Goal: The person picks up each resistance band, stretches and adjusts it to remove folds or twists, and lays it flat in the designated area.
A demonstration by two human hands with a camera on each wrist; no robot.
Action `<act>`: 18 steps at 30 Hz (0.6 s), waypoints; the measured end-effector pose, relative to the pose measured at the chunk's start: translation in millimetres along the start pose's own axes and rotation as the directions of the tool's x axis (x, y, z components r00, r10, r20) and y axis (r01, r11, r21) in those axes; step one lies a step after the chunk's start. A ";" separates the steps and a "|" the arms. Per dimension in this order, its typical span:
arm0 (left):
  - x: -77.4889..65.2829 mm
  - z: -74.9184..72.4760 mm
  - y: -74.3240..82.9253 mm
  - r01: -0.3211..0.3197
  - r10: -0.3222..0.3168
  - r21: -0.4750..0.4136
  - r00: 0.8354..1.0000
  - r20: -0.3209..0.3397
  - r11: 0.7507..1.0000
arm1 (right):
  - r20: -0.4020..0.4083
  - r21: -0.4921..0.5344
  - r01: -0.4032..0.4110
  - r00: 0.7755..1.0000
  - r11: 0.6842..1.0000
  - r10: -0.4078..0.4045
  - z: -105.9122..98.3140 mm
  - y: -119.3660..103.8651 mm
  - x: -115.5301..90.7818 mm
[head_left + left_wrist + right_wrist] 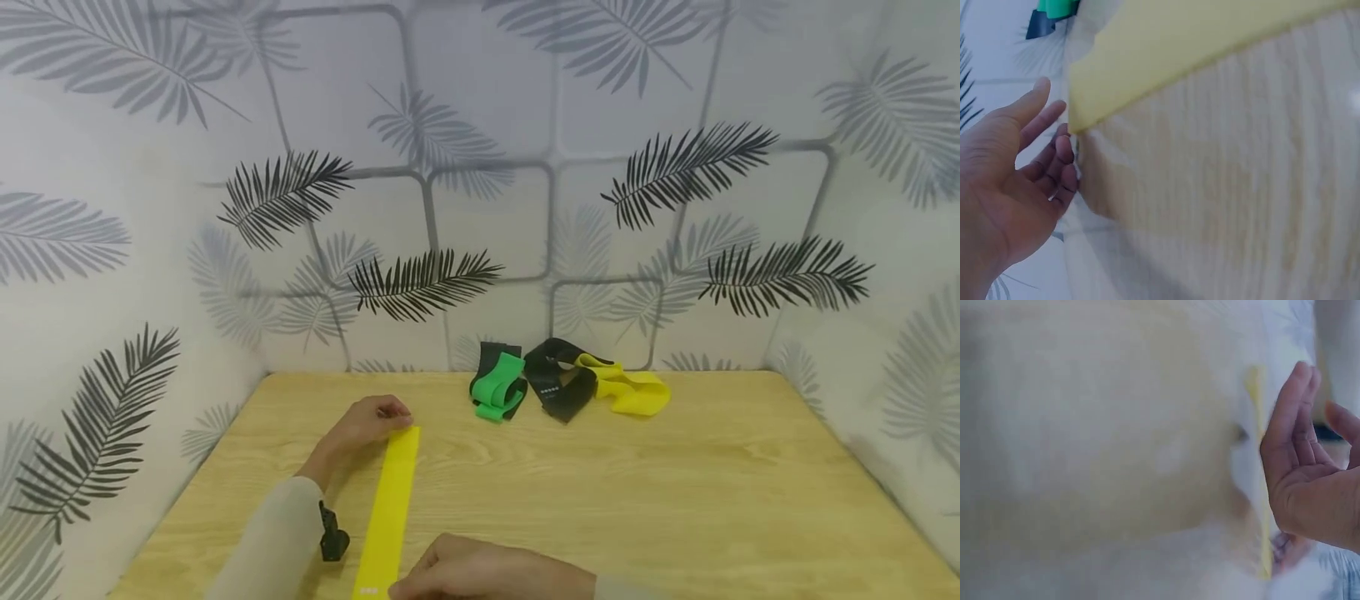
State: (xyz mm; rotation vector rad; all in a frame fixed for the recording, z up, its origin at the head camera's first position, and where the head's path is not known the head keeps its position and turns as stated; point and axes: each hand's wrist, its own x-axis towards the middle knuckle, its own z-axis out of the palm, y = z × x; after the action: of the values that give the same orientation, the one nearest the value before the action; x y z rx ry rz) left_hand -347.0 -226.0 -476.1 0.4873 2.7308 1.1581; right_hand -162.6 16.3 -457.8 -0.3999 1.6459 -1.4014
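A flat yellow resistance band [388, 508] lies lengthwise on the left part of the wooden table [637, 492], with small white marks at its near end. My left hand [371, 421] is at the band's far end. In the left wrist view, that hand [1019, 162] has its thumb raised apart and its fingers loosely bent beside the corner of the band [1147, 62]. At the near end, my right hand [487, 571] lies beside the band's right edge. The right wrist view shows this hand [1310, 462] with long, extended fingers and the thumb apart.
Along the back of the table lie a green band [497, 387] on a black one, another black band [558, 383] and a crumpled yellow band [633, 390]. A leaf-patterned wall [495, 225] rises behind. A black device [332, 533] is on my left wrist.
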 end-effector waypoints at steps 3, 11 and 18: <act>1.3 -2.1 8.1 0.006 -0.006 0.001 1.000 -0.020 1.000 | -0.034 0.028 0.100 0.994 0.995 -0.099 -25.8 -7.4 -4.6; 15.2 8.4 42.0 -0.021 0.015 -0.087 0.997 -0.075 0.996 | -0.403 -0.050 0.290 0.870 0.956 -0.285 -110.0 -14.0 -31.6; 35.3 33.0 76.2 -0.044 0.029 -0.148 0.994 -0.101 0.988 | -0.684 -0.066 0.263 0.691 0.963 -0.236 -164.4 -5.2 -40.2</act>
State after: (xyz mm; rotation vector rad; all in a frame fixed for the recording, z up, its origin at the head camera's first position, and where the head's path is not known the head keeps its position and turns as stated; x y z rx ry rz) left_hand -353.6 -141.9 -444.3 0.4746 2.6982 1.4205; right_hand -272.5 144.5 -445.6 -0.0628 2.2154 -1.9419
